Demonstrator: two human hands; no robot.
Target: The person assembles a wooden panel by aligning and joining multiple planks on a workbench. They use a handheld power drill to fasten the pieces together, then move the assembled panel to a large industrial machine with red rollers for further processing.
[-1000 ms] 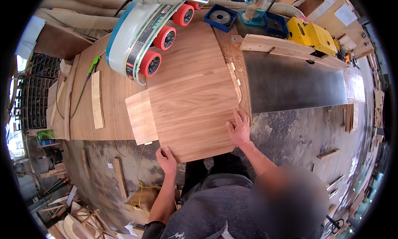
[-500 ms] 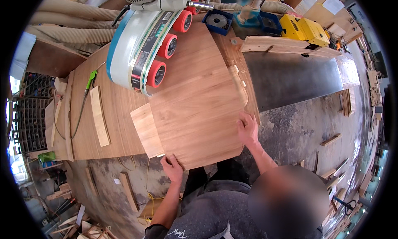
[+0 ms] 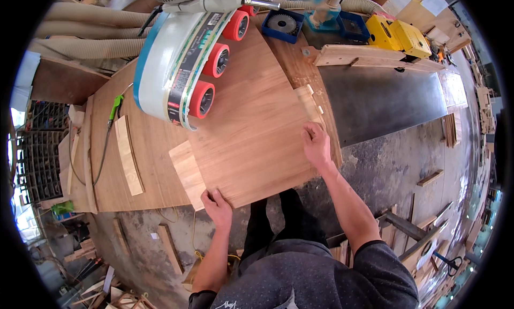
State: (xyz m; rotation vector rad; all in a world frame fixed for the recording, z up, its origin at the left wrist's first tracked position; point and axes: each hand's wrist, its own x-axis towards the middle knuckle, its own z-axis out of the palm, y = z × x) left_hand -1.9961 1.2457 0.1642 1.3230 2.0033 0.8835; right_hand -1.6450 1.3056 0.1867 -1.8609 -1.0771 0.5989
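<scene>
"What's in the containers near you?"
"The blue tray [image 3: 279, 39] by your bench's [image 3: 160, 164] far right edge holds a circular saw blade [image 3: 282, 24]; beside it, a second blue tray's [image 3: 353, 39] dark contents are hard to make out."
"And your panel?"
"Your wooden panel [image 3: 251, 159] lies on the bench, its near edge by the bench's front edge. Your left hand [image 3: 218, 210] is at its near left corner; your right hand [image 3: 317, 144], fingers curled, is at its right edge. I can't tell whether either grips it."
"What differs from a moment ago?"
"Your panel has slid away from you, along the pale board [image 3: 187, 172]. Your right hand is farther out, and more of your legs [image 3: 278, 223] shows."
</scene>
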